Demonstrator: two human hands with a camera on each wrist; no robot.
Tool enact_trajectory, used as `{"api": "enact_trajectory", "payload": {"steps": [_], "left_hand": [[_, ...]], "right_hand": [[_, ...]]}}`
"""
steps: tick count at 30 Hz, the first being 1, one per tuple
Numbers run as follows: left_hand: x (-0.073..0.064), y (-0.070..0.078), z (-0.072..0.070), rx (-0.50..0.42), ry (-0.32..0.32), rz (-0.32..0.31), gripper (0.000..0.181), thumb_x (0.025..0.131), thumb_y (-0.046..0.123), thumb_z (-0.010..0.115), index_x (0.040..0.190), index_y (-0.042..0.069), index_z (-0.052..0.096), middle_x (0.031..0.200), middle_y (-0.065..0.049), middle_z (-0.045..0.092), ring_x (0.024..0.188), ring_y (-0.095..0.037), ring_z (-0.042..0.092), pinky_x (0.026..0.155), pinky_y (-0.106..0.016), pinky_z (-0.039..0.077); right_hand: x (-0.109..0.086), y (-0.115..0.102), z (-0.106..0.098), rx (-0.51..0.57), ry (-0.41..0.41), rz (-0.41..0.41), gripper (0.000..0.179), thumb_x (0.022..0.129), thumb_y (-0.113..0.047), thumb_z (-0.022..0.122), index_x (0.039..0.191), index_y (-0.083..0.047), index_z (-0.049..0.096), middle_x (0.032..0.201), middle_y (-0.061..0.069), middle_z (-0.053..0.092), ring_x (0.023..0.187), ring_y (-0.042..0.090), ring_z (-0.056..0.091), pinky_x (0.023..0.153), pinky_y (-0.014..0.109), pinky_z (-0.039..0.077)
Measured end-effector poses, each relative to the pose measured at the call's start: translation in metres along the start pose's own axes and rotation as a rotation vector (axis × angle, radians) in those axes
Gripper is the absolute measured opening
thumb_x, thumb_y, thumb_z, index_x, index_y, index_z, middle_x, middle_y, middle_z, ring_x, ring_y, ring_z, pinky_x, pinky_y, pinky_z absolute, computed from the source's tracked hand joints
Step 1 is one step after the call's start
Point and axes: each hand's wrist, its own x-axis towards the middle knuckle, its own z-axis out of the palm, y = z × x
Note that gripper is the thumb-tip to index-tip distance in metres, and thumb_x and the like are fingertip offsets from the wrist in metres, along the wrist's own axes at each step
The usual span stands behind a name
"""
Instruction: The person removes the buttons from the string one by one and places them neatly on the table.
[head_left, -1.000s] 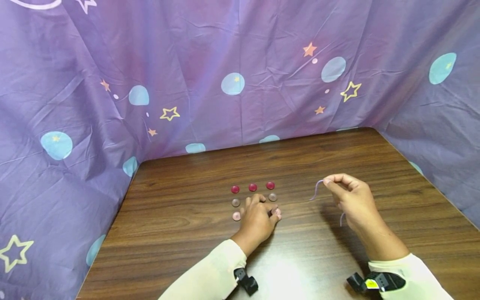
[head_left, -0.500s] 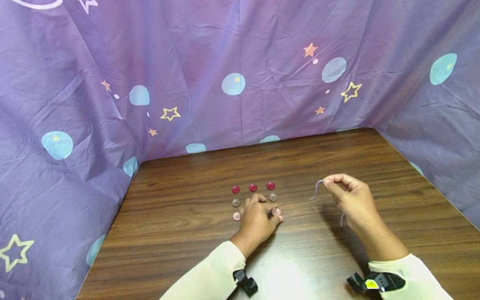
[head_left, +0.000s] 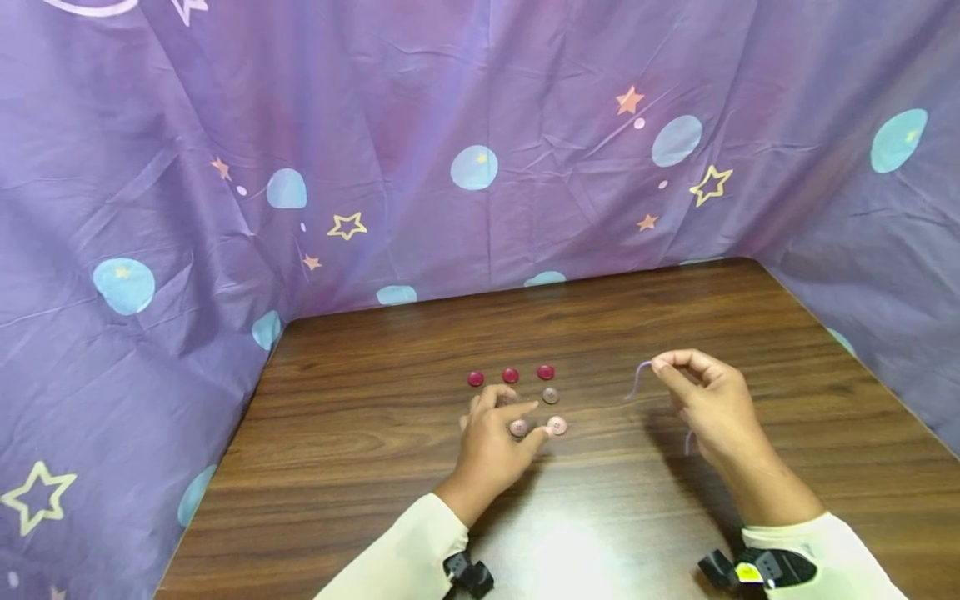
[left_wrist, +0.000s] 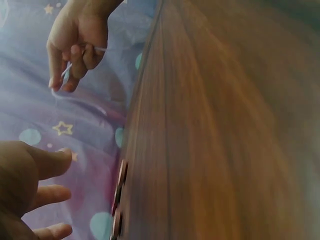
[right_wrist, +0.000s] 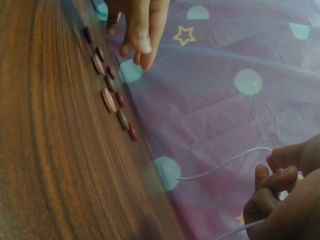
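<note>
Over the buttons hovers my left hand, thumb and fingers spread apart with nothing between them. In the right wrist view a gap shows between that hand and the buttons. A pink button lies by the thumb tip, and another pink button lies under the gap between thumb and index finger. My right hand pinches a thin lilac cord between thumb and index finger, off to the right and above the table. One cord end hangs free; the rest passes through the curled fingers.
Three red buttons form the back row. A grey-brown button lies in front of the rightmost one; other buttons are hidden by my left hand. Everything lies on a brown wooden table, with a purple patterned cloth hanging behind it.
My left hand has moved left, off the right-hand pink button, and its fingers have spread. The middle pink button has come into view. My right hand keeps its hold on the cord.
</note>
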Motion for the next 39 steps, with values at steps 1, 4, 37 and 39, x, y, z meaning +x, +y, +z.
{"api": "enact_trajectory", "payload": {"steps": [1,4,37,39], "left_hand": [[-0.001,-0.002,-0.002,0.000,0.010,-0.003,0.040,0.087,0.030,0.092,0.122,0.013,0.084,0.137,-0.013,0.068,0.127,-0.036,0.062,0.096,-0.052,0.041],[-0.002,-0.006,-0.007,0.002,0.041,-0.011,0.041,0.086,0.031,0.093,0.122,0.012,0.084,0.136,-0.013,0.068,0.128,-0.035,0.063,0.095,-0.052,0.042],[-0.023,-0.090,-0.085,0.034,0.325,-0.214,0.044,0.087,0.021,0.092,0.126,0.004,0.081,0.131,-0.023,0.066,0.123,-0.042,0.064,0.103,-0.064,0.048],[-0.024,-0.095,-0.091,0.042,0.327,-0.233,0.044,0.088,0.020,0.092,0.127,0.003,0.080,0.133,-0.025,0.064,0.126,-0.045,0.062,0.107,-0.064,0.049]], "right_hand": [[0.000,0.000,0.000,-0.006,0.002,0.001,0.012,0.103,-0.010,0.074,0.093,-0.016,0.079,0.074,-0.016,0.068,0.052,0.002,0.043,0.043,0.021,0.035],[0.000,0.001,-0.002,-0.026,0.005,0.003,0.013,0.103,-0.011,0.075,0.093,-0.017,0.079,0.074,-0.016,0.067,0.052,0.001,0.043,0.044,0.021,0.036],[0.011,0.009,-0.003,-0.134,0.054,-0.007,0.016,0.104,-0.012,0.074,0.092,-0.021,0.079,0.082,-0.022,0.071,0.057,0.004,0.053,0.052,0.020,0.046],[0.011,0.009,-0.004,-0.153,0.057,-0.021,0.015,0.104,-0.012,0.074,0.093,-0.020,0.080,0.082,-0.023,0.070,0.059,0.004,0.055,0.054,0.020,0.046]]}}
